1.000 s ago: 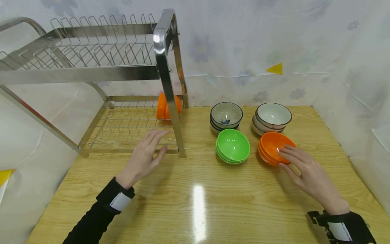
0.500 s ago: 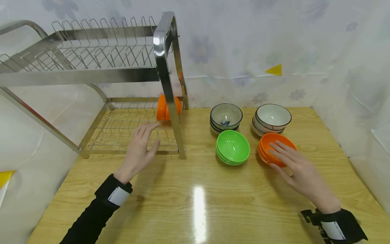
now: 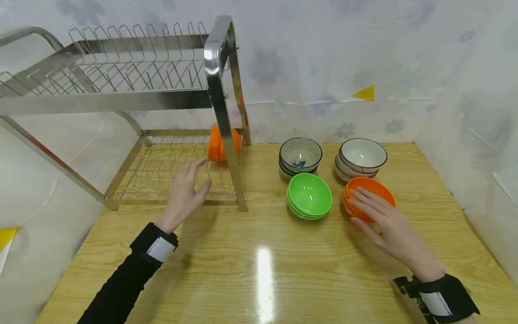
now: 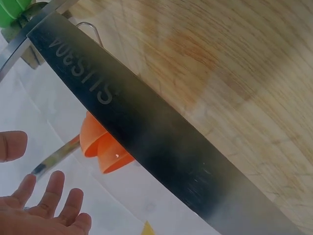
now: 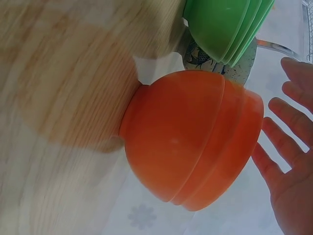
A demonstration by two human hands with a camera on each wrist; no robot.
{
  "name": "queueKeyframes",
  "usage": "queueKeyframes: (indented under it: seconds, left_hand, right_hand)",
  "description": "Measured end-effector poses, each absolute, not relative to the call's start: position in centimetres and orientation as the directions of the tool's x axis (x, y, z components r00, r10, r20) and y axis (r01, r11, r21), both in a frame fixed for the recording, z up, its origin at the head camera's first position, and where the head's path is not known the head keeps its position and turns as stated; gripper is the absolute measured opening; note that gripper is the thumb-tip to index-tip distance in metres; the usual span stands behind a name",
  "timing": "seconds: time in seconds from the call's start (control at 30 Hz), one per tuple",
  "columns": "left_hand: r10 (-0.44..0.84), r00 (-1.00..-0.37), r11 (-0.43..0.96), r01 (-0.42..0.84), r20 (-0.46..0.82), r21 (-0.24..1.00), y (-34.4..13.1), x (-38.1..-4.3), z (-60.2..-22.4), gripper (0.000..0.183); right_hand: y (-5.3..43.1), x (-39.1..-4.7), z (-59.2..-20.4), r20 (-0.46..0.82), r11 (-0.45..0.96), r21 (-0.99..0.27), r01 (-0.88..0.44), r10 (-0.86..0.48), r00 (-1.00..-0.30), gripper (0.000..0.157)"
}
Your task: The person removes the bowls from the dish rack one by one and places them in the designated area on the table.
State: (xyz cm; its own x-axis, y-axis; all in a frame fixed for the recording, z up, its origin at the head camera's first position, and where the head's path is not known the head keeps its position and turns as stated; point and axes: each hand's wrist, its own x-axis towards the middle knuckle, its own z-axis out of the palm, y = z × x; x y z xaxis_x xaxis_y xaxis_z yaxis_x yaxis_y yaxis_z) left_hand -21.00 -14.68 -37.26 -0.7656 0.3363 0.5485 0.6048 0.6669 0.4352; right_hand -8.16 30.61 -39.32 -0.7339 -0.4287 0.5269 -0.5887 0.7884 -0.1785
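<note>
In the head view, my right hand (image 3: 386, 225) hovers with extended fingers over the stacked orange bowls (image 3: 376, 191). From the right wrist, the orange stack (image 5: 186, 137) appears side-on, and the fingers (image 5: 286, 139) are spread just past its rim. My left hand (image 3: 184, 193) is held out, fingers loosely extended and holding nothing, at the front of the lower tier of a metal dish rack (image 3: 226, 202). Further back on that tier, orange bowls (image 3: 215, 143) stand on edge, partly behind the rack's post. The left wrist view shows these tilted orange bowls (image 4: 100, 142) beyond a steel bar (image 4: 146, 122).
Green bowls (image 3: 309, 193) are stacked left of the orange stack. Behind stand speckled grey bowls (image 3: 301, 153) and white bowls (image 3: 363, 155), also stacked. The rack's upper wire tier (image 3: 133, 72) overhangs the lower one. A patterned sheet (image 3: 307, 58) lines the back.
My right hand has moved left, further across the orange stack. My left hand has shifted left and slightly farther in toward the rack's lower tier. The bowls have stayed put.
</note>
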Motion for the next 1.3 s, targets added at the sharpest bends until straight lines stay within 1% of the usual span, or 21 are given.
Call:
queueKeyframes:
  seconds: [0.13,0.23,0.3,0.4,0.5,0.7,0.83,0.97,1.03,1.1,1.17,1.3]
  left_hand:
    - [0.343,-0.775,0.665,0.599,0.531,0.445,-14.5,-21.2,-37.3,0.049]
    - [0.350,-0.780,0.665,0.597,0.518,0.449,-14.3,-21.3,-37.4,0.049]
    - [0.356,-0.782,0.669,0.595,0.511,0.445,-14.2,-21.4,-37.4,0.049]
    - [0.371,-0.779,0.674,0.601,0.506,0.430,-14.1,-21.4,-37.3,0.049]
    - [0.390,-0.772,0.679,0.610,0.502,0.409,-14.0,-21.4,-37.4,0.049]
    - [0.412,-0.758,0.691,0.621,0.505,0.370,-13.9,-21.6,-37.7,0.049]
    - [0.428,-0.749,0.685,0.634,0.506,0.360,-13.9,-21.7,-37.8,0.049]
    - [0.455,-0.736,0.677,0.652,0.501,0.342,-13.9,-21.8,-37.8,0.049]
    - [0.476,-0.724,0.674,0.665,0.500,0.321,-13.9,-21.9,-37.9,0.049]
    - [0.500,-0.708,0.669,0.681,0.499,0.296,-13.9,-22.0,-38.0,0.050]
    - [0.520,-0.694,0.666,0.694,0.499,0.271,-13.9,-22.1,-38.0,0.051]
    - [0.541,-0.676,0.665,0.708,0.500,0.236,-13.9,-22.3,-38.1,0.050]
  right_hand:
    - [30.3,-8.3,-39.4,0.511,0.790,-0.187,-0.584,-0.429,-0.745,0.044]
    - [30.1,-8.3,-39.4,0.515,0.786,-0.187,-0.589,-0.432,-0.740,0.044]
    - [29.9,-8.4,-39.4,0.519,0.783,-0.183,-0.595,-0.437,-0.735,0.047]
    - [29.6,-8.5,-39.3,0.526,0.778,-0.173,-0.604,-0.445,-0.725,0.057]
    - [29.4,-8.5,-39.3,0.520,0.774,-0.172,-0.609,-0.454,-0.723,0.059]
    - [29.3,-8.6,-39.3,0.494,0.768,-0.186,-0.612,-0.466,-0.735,0.045]
    - [29.2,-8.6,-39.3,0.472,0.774,-0.194,-0.603,-0.465,-0.749,0.050]
    - [29.1,-8.6,-39.3,0.467,0.773,-0.196,-0.603,-0.467,-0.751,0.047]
    - [29.0,-8.6,-39.3,0.469,0.772,-0.194,-0.605,-0.469,-0.749,0.052]
    - [28.9,-8.6,-39.3,0.468,0.773,-0.192,-0.604,-0.469,-0.749,0.061]
    - [28.9,-8.7,-39.3,0.471,0.773,-0.190,-0.605,-0.469,-0.747,0.064]
    - [28.8,-8.8,-39.4,0.486,0.763,-0.186,-0.619,-0.476,-0.733,0.063]
